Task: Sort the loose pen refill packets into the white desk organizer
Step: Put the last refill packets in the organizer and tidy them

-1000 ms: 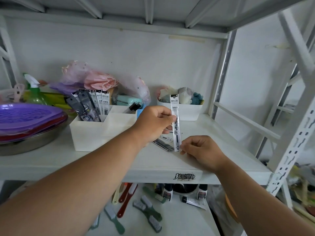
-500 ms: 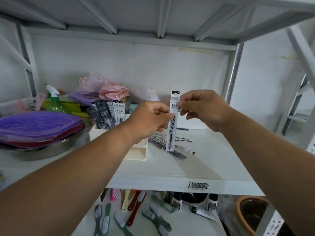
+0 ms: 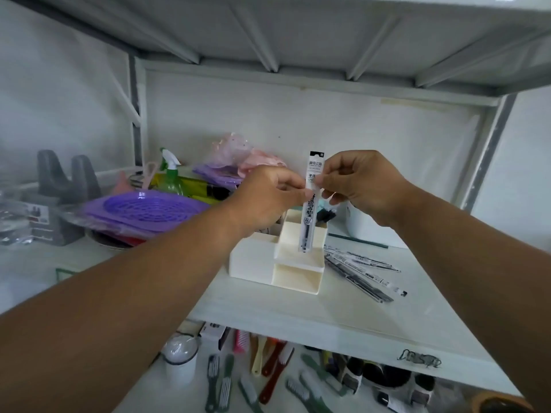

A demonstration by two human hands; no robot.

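A white pen refill packet [image 3: 309,222] hangs upright over the white desk organizer [image 3: 295,272], its lower end in front of the organizer's middle tier. My left hand [image 3: 268,198] pinches the packet from the left. From the right, my right hand [image 3: 360,186] pinches its upper part. Several loose refill packets [image 3: 362,271] lie flat on the shelf just right of the organizer. My left hand hides the organizer's back left compartment.
A purple basket [image 3: 143,208] on stacked dishes stands left of the organizer, with a green spray bottle [image 3: 171,177] and pink bags [image 3: 238,156] behind. A white tub [image 3: 369,228] sits at the back right. Brushes [image 3: 268,377] lie on the lower shelf.
Both hands have carried the packet up off the shelf and leftward over the organizer. My right hand went from the packet's lower end to its top. The view has turned left.
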